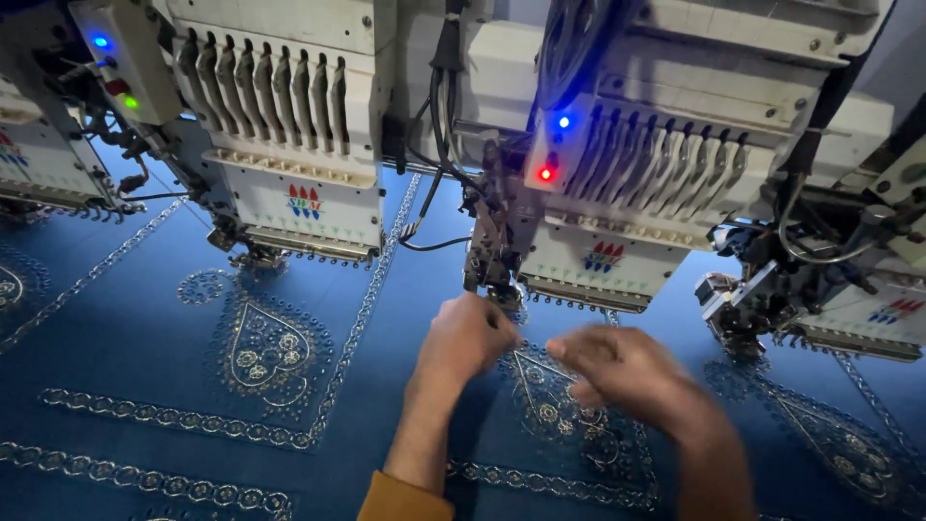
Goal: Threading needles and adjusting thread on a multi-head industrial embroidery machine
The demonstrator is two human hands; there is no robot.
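Note:
My left hand (465, 338) is raised under the needle end (490, 260) of the middle embroidery head (617, 183), its fingers pinched together; anything held is too fine to see. My right hand (622, 371) hovers just to its right, blurred, fingers curled, thumb and forefinger close together. Both hands are above blue cloth (125, 338) stitched with silver heart-shaped motifs (555, 400). An orange sleeve cuff (405, 500) shows on my left arm.
Another cream embroidery head (289, 125) stands at the left over a finished heart motif (260, 352), and a third head (820, 280) at the right. Black cables (439, 125) hang between the heads. Red and blue lamps (552, 150) glow on the middle head. Silver border lines cross the cloth.

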